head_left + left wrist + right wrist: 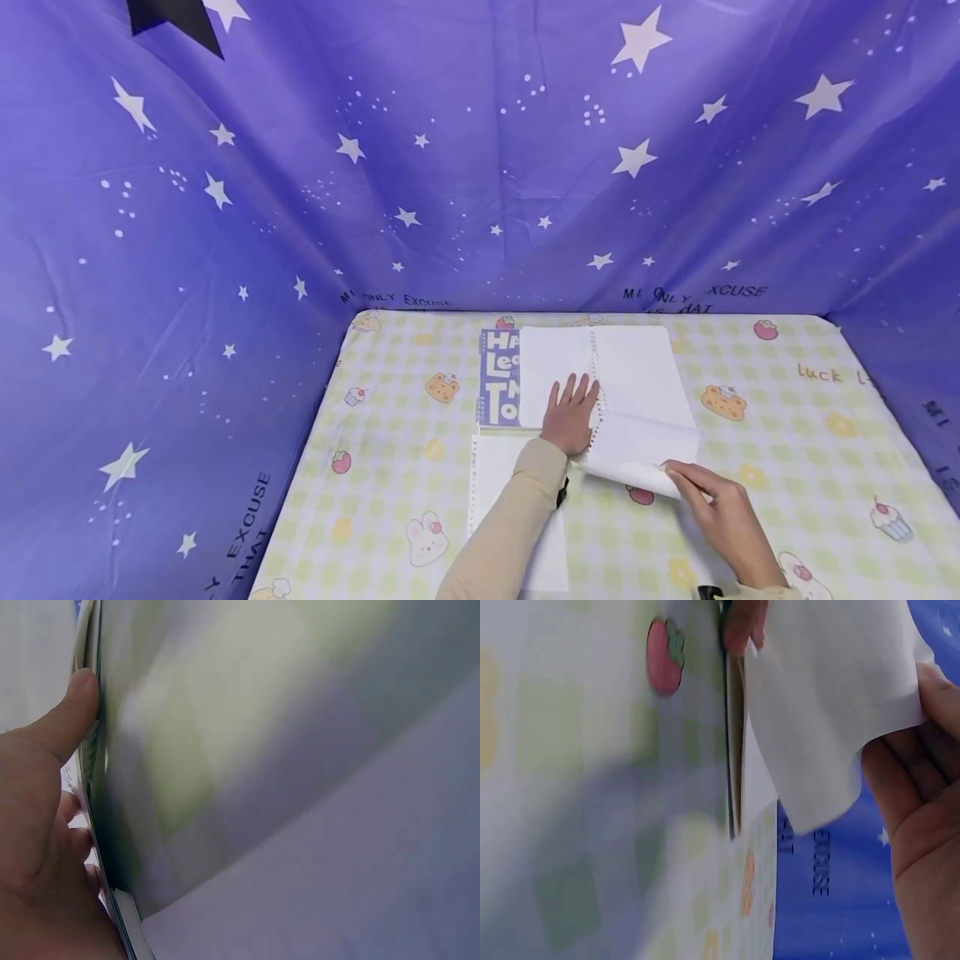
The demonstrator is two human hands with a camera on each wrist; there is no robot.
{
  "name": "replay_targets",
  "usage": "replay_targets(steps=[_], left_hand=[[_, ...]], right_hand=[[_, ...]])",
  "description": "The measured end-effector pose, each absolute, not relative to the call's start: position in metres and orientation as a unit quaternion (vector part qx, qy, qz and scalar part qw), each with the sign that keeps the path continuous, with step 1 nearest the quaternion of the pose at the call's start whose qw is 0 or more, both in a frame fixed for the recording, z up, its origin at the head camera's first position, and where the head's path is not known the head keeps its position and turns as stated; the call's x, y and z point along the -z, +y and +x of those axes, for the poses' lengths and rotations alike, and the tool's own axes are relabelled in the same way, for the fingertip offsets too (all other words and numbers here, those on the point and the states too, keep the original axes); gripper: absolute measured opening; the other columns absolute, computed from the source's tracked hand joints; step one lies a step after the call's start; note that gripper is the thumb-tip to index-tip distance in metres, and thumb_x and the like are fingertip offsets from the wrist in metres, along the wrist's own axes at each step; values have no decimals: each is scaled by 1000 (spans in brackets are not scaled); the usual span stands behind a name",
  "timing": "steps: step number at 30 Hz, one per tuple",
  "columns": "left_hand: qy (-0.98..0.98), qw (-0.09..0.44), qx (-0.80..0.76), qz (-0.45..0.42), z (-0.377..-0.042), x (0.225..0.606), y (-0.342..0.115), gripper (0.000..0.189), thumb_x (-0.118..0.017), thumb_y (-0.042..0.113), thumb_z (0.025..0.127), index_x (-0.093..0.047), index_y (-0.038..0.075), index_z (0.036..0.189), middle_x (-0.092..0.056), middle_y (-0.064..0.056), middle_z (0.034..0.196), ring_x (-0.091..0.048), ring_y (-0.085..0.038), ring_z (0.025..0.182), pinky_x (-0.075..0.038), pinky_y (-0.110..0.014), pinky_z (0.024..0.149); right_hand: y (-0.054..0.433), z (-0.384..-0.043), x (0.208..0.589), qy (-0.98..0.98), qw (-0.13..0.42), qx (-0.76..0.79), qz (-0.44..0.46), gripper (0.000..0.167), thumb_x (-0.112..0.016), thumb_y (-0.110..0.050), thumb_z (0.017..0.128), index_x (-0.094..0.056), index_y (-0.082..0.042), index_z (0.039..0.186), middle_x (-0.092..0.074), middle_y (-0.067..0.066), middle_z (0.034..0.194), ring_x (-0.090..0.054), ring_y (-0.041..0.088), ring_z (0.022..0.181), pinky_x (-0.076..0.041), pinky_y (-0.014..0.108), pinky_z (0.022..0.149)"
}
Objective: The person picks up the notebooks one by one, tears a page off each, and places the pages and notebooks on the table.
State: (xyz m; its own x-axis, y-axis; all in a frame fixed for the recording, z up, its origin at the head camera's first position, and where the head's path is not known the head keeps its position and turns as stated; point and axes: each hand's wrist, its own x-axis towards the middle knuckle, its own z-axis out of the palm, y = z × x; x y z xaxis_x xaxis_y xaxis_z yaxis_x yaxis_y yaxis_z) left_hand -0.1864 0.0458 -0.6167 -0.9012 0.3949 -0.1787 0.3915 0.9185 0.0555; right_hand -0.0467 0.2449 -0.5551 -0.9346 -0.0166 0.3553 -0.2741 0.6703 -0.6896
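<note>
A spiral notebook (558, 350) lies spread on the table, its blank white pages meeting at a row of holes. My left hand (572, 414) rests on the left page beside that binding, fingers spread and straight. In the left wrist view the left thumb (81, 686) lies along the notebook's edge. My right hand (716, 508) pinches the lower right corner of a page (645, 446) between thumb and fingers. That page lifts and curls at its near edge. In the right wrist view the raised page (817, 712) stands apart from the thin stack below it.
A purple cover with large white letters (498, 375) shows at the left of the notebook. Nearer me, a loose white sheet (491, 475) with a holed left edge lies partly under my left forearm. The checked tablecloth (795, 433) meets a purple star-patterned curtain (480, 167).
</note>
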Motion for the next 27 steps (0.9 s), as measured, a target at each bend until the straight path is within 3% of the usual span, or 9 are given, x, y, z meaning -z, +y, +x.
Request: replay_targets(steps=[3, 10, 20, 27], left_hand=[[977, 93, -10, 189, -190, 615, 46, 78, -57, 46, 97, -15, 29, 160, -11, 9, 167, -4, -13, 154, -7, -37, 126], [975, 102, -26, 197, -189, 615, 47, 80, -54, 54, 96, -13, 27, 160, -10, 7, 167, -3, -14, 154, -5, -38, 126], [974, 90, -53, 199, -185, 612, 46, 86, -50, 66, 93, -15, 25, 160, -11, 4, 167, -4, -16, 154, -5, -40, 126], [971, 90, -86, 205, -185, 616, 46, 93, -50, 73, 88, -19, 23, 160, -13, 3, 167, -5, -17, 154, -5, -42, 126]], right_hand=[[248, -46, 552, -900, 168, -394, 73, 13, -71, 3, 87, -77, 0, 98, -75, 18, 96, -46, -26, 99, -39, -6, 79], [253, -42, 546, -913, 122, -383, 65, 13, -68, -6, 93, -77, -2, 102, -76, 15, 97, -62, -11, 88, -45, 0, 67], [261, -36, 533, -921, 34, -386, 29, 23, -61, -16, 99, -74, -1, 111, -74, 15, 107, -55, -18, 92, -50, 5, 67], [264, -32, 528, -926, 48, -374, 26, 22, -60, -15, 100, -74, -3, 112, -75, 15, 105, -59, -14, 85, -51, 9, 63]])
